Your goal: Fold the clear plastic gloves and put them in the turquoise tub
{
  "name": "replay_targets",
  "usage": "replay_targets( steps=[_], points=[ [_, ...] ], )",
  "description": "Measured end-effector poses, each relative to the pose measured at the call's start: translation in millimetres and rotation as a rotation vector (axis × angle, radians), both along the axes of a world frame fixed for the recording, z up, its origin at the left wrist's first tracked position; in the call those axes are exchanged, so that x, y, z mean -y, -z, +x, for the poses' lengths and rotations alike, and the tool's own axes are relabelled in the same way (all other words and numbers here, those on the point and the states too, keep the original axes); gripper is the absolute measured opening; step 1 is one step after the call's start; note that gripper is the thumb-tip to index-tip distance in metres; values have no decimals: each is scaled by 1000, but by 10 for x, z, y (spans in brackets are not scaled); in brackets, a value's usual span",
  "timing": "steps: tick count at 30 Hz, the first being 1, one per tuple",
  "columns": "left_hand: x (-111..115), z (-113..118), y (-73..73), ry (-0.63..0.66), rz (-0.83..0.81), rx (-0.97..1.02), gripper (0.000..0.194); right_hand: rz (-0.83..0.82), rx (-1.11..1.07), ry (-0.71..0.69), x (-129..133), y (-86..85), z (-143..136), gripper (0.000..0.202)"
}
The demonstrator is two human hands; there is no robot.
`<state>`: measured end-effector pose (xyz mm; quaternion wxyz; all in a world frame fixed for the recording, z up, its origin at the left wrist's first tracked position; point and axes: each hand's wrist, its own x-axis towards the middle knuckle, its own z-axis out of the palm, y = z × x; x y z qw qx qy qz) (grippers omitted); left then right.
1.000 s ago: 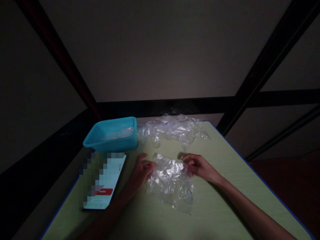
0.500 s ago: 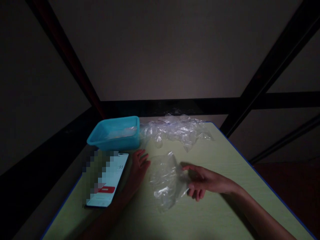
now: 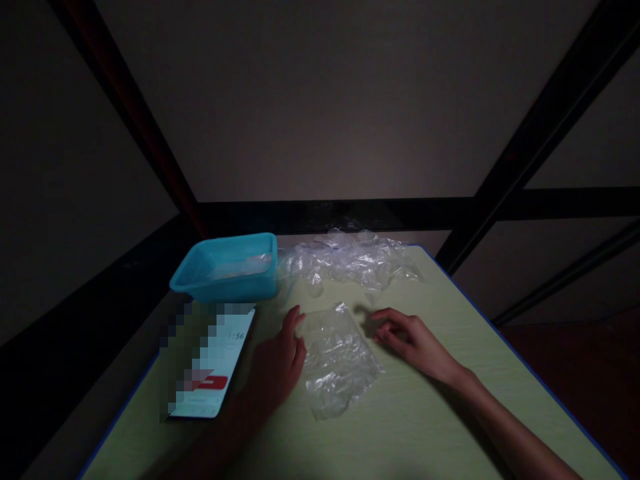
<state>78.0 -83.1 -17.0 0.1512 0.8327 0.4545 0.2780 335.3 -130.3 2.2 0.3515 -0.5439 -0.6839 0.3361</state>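
Note:
A clear plastic bag (image 3: 340,367) lies flattened and wrinkled on the table, between my two hands. Beside its left edge is my left hand (image 3: 283,357), thumb and forefinger apart, with nothing visible in its grasp. I cannot tell whether its fingertips touch the plastic. My right hand (image 3: 413,343) hovers just right of the bag, its fingers loosely bent, apart and holding nothing. Farther back, a heap of crumpled clear plastic bags (image 3: 355,260) spreads along the table's far edge.
A blue plastic basket (image 3: 240,288) stands at the back left with some clear plastic inside. In front of it lies a phone (image 3: 225,360) with a lit screen, partly pixelated. The pale table (image 3: 450,420) has a blue edge, and a wall rises behind it.
My right hand has let go of the bag's right side and drawn slightly away. The bag now lies flatter. My left hand has moved a little nearer to the bag's left edge.

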Motion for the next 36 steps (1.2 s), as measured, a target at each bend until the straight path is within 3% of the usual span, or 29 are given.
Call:
replay_targets(
  steps=[3, 9, 12, 17, 22, 28, 36],
  points=[
    [5, 10, 6, 15, 22, -34, 47, 56, 80, -27, 3, -16, 4, 23],
    [-12, 39, 28, -32, -119, -97, 45, 165, 322, -273, 11, -7, -24, 21],
    [-42, 39, 100, 1, -97, -51, 45, 179, 316, -324, 34, 11, -43, 20],
    [-89, 30, 226, 42, -71, 44, 45, 142, 146, -238, -17, 0, 4, 20],
    [-111, 35, 258, 53, -67, 69, 44, 63, -147, -105, -422, 37, 42, 25],
    [-120, 37, 276, 59, -52, 77, 45, 94, -183, -44, -837, 252, -112, 30],
    [-134, 38, 277, 59, -62, 73, 43, 116, -188, 19, -872, 379, -159, 31]
  ],
)
